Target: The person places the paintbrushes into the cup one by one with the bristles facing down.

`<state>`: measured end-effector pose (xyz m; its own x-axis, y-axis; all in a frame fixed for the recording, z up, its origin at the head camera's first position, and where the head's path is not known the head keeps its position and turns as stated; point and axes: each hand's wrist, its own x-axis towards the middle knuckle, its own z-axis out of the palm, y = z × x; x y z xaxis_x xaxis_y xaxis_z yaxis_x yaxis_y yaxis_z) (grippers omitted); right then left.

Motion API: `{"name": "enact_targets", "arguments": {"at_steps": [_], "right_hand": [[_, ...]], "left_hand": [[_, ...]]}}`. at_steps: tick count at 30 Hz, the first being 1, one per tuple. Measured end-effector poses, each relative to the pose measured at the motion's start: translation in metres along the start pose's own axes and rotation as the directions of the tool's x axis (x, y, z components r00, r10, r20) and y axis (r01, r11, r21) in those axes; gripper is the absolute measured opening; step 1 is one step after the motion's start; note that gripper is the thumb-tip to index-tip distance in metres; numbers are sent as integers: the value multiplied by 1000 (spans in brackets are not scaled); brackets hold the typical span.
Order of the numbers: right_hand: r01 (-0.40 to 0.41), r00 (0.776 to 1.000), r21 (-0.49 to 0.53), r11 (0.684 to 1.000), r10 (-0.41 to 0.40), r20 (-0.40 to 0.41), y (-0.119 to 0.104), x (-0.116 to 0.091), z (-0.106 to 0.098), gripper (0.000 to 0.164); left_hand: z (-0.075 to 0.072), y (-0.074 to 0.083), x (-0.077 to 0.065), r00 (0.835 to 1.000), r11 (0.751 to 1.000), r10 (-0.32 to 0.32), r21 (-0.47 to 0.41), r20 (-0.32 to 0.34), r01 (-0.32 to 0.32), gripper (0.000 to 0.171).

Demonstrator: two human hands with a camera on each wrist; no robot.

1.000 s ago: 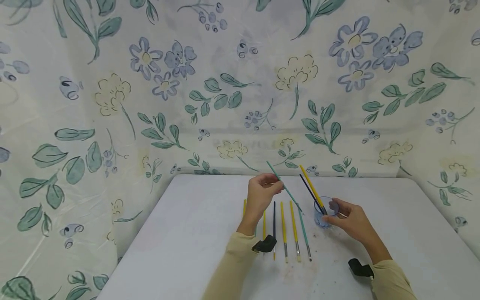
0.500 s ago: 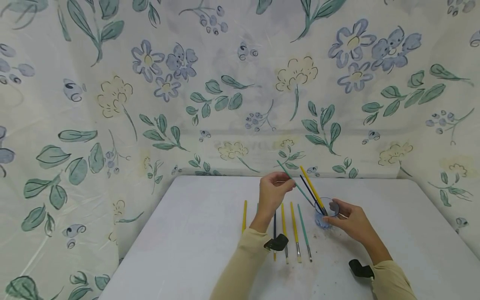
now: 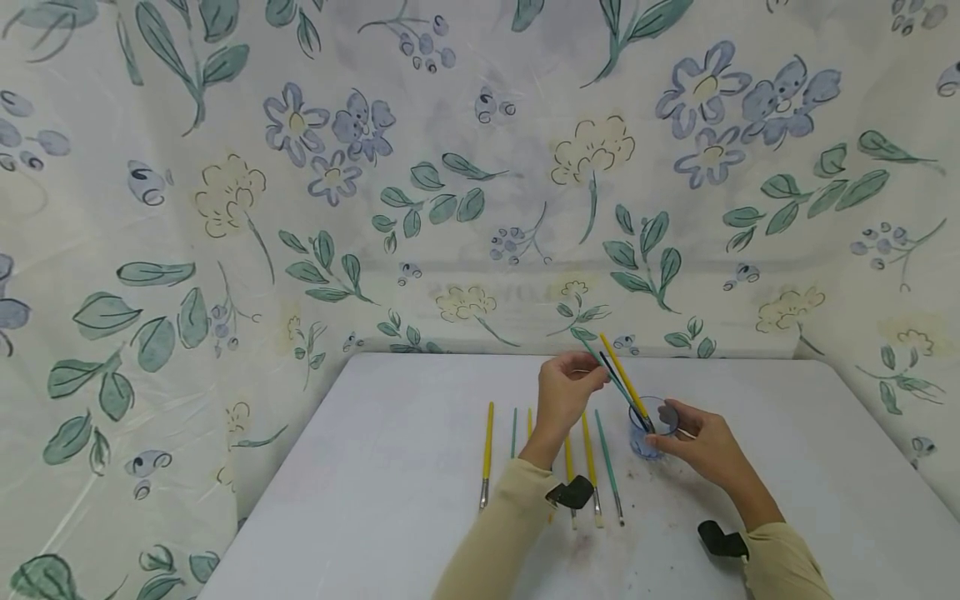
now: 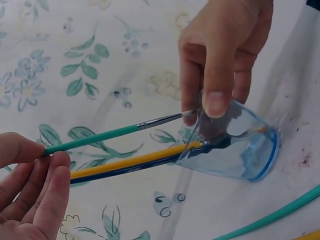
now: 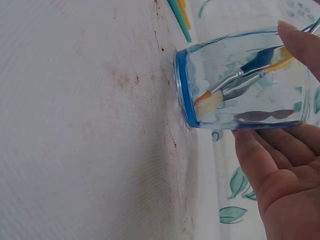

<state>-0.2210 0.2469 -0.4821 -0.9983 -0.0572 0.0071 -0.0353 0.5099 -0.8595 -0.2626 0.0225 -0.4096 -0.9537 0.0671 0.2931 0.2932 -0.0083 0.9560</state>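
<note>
My left hand (image 3: 567,398) pinches the handle of a green paintbrush (image 4: 107,135) between thumb and fingers. The brush slants with its bristle end down at the rim of a clear glass (image 4: 225,166) with a blue base. Thumb and fingers of my right hand (image 3: 705,442) grip this glass near its rim. Inside it lean a yellow paintbrush (image 4: 135,159) and a dark blue paintbrush (image 4: 117,173), their bristles by the base in the right wrist view. In the left wrist view, the green brush's tip is partly hidden near my right thumb.
Several paintbrushes lie side by side on the white table, among them a yellow brush (image 3: 487,450) at the left and a green brush (image 3: 611,467) at the right. My left forearm covers part of the row. A floral sheet (image 3: 450,208) hangs behind the table (image 3: 360,467).
My left hand has moved right with the green paintbrush, bringing its lower end from beside the glass to the rim. My right hand and the glass have stayed in place.
</note>
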Motion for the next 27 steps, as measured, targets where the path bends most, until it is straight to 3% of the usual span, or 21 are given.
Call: {"name": "enact_targets", "arguments": {"at_steps": [14,27], "right_hand": [[-7,1000,1,1000,7,4,2,-1,-3,93],[18,1000,-17,1000,-18,-1,6,7,-3,95]], "left_hand": [[15,-9,-5,999,996,-28,82,44,24,18],[10,-12,-4,996,980,-33,199,77,17,15]]}}
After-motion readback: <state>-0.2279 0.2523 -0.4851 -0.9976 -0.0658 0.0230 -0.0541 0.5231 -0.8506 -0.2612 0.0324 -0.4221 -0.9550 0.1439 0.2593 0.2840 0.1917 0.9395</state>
